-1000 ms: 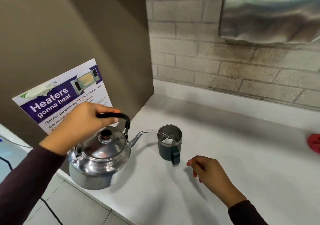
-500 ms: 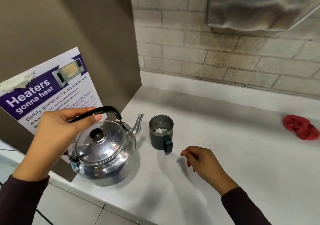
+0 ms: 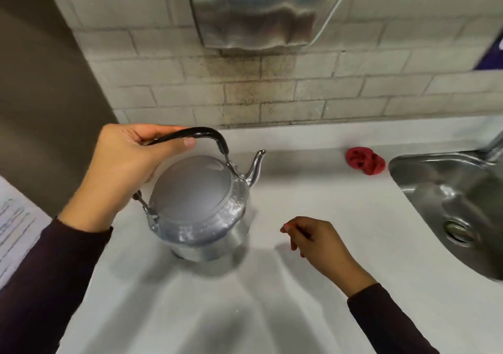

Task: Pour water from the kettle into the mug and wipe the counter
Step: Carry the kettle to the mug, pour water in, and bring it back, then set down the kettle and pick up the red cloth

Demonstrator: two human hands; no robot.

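The shiny metal kettle [image 3: 198, 204] is upright at the counter's [image 3: 313, 285] left middle, spout pointing right and back. I cannot tell if its base touches the surface. My left hand [image 3: 122, 171] is shut on its black handle from the left. My right hand [image 3: 318, 245] hovers low over the counter to the kettle's right, fingers loosely curled and holding nothing. A crumpled red cloth [image 3: 364, 160] lies near the back wall, right of the spout. The mug is not in sight.
A steel sink [image 3: 449, 204] is set into the counter at the right, its tap [image 3: 495, 144] at the frame edge. A steel dispenser [image 3: 255, 8] hangs on the brick wall. A brown panel [image 3: 40, 95] and a poster [image 3: 13, 231] stand at the left.
The pouring stopped and the kettle came back upright, then moved right across the counter. The view swung right: the mug dropped out of sight and the sink appeared. My right hand barely moved.
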